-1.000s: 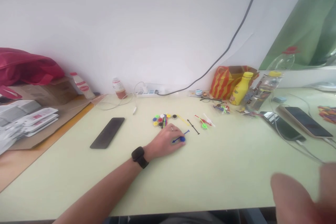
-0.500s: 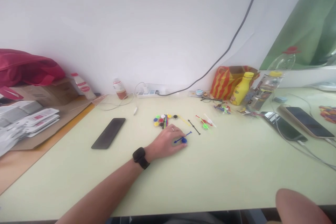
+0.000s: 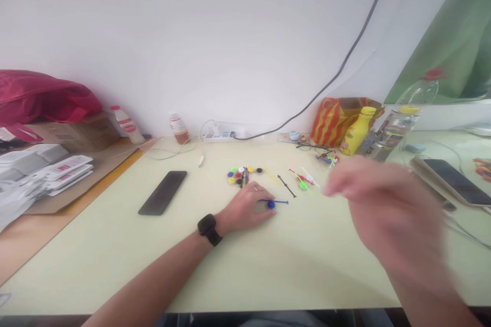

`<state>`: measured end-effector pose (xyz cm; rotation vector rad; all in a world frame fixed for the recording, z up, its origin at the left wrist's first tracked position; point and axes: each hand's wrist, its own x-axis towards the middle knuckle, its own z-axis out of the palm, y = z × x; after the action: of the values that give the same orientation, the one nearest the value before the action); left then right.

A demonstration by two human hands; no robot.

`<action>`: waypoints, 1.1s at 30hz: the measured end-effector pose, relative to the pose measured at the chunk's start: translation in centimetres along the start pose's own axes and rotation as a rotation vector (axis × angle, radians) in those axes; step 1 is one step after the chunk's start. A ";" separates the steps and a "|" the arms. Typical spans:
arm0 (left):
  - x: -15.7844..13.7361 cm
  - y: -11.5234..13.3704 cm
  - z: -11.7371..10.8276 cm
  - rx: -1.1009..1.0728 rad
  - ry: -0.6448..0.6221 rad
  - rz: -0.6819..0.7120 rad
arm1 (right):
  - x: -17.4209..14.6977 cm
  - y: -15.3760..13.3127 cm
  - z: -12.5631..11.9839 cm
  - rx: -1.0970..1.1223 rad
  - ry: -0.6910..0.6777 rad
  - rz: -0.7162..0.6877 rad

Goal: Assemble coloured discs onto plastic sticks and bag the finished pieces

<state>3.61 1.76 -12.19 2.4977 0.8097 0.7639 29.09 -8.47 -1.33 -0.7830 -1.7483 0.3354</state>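
A pale green table (image 3: 314,260) is seen from above, with a white wall behind it. The left hand (image 3: 245,209) is laid on the table near the middle, fingers curled down onto a small blue cap (image 3: 271,205) and the blue stick (image 3: 276,202) that runs out from it toward 3 o'clock. The cap is pinned between the fingertips and the table; how tightly it is gripped cannot be told. A black watch (image 3: 209,229) is worn on that wrist, and a ring is seen on one finger.

The right hand (image 3: 387,209) is held in the air at 3 o'clock from the cap, well apart from it, blurred. Its fingers appear loosely spread toward 9 o'clock, and nothing can be made out in it; whether anything is held cannot be told for sure.

Just beyond the left hand, at 12 o'clock, a cluster of coloured caps (image 3: 241,176) is laid out. At 1 o'clock from the blue cap a black stick (image 3: 286,186) lies on the table, and further toward 2 o'clock more coloured sticks (image 3: 305,179) are gathered.

At 9 o'clock from the left hand a black phone (image 3: 163,199) lies flat. A power strip (image 3: 222,136) sits against the wall at 12 o'clock, and a yellow bottle (image 3: 357,130) stands at 2 o'clock beside a striped bag (image 3: 330,121).
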 end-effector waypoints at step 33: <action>0.5 -1.6 1.0 -0.584 0.227 -0.297 | -2.2 12.1 7.0 0.042 -0.287 0.359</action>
<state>3.91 3.06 -13.65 1.7546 0.8566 1.0131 26.91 0.15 -12.30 -1.0605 -1.8536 0.7546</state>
